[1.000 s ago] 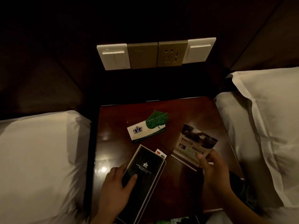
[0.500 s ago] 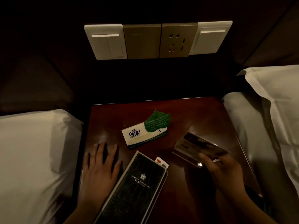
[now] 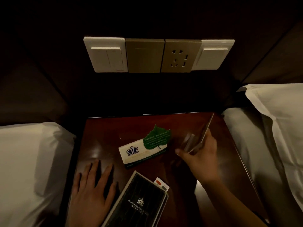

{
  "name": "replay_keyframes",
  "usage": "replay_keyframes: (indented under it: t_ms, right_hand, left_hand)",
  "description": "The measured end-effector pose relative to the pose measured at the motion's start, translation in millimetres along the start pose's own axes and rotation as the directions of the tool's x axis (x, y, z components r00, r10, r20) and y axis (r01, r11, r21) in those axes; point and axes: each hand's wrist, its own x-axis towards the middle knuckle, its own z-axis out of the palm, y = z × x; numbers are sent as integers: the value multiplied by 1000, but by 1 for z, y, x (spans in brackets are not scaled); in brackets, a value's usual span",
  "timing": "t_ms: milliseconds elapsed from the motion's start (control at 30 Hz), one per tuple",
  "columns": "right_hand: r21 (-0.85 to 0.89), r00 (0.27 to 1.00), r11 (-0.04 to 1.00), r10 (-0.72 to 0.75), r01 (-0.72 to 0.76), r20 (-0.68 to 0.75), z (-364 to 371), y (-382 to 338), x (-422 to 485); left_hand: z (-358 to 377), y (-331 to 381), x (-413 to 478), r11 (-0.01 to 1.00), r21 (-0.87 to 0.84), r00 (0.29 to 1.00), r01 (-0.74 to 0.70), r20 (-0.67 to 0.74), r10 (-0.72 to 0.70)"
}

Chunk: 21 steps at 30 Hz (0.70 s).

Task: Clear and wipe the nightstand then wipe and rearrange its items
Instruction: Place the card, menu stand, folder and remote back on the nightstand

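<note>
Head view, reading the dark red nightstand (image 3: 105, 133) as a dial with 12 o'clock at the wall. The left hand (image 3: 91, 192) lies flat on the wood at about 8 o'clock, fingers straight and spread, holding nothing. Just beside it, at 6 o'clock, lies a black folder (image 3: 139, 203) with a crown logo, and a small card (image 3: 161, 183) with orange and grey marks pokes out from under its far right corner.

Near the centre sits a white crown card (image 3: 139, 153) – a green leaf-shaped card (image 3: 157, 138) overlaps its far end. At 3 o'clock the right hand (image 3: 200, 159) is raised above the top, fingers and thumb gripping a leaflet (image 3: 205, 130) that is tilted nearly edge-on (blurred, so its print cannot be read).

Off the dial at 12 o'clock, the wall carries a row of switches (image 3: 106, 54) and a socket (image 3: 180, 56) – white pillows (image 3: 29, 161) flank the nightstand at 9 and 3.
</note>
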Motion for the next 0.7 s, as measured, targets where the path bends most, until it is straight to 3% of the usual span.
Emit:
replay_keyframes:
  t_ms: [133,200,267,333,433,500,700]
  right_hand:
    - [-60,989,998,-24,33,148,-33,10,-1]
    - [41,989,999,-30,24,142,-48,9,18]
    - [259,976,965,-20,-38,217,-58,2,42]
    - [373,924,917,-15,-139,381,-63,0,62]
    - [274,843,955,-57,-109,534,-63,-1,69]
    - [202,862,979,-98,-6,498,-63,0,63]
    - [18,937,997,-83,81,340,-73,6,46]
  left_hand:
    - [4,-3,1,1000,-6,1000,-9,-20,9]
    - [7,-4,1,1000,-7,999,-15,-34,14]
    - [8,-5,1,1000,16,1000,-24,-18,24]
    - [5,-3,2,999,44,1000,-13,27,12]
    - [4,-2,0,996,84,997,20,74,-26]
    - [6,-3,0,995,100,997,19,72,-27]
    - [8,-4,-1,995,98,1000,5,27,-8]
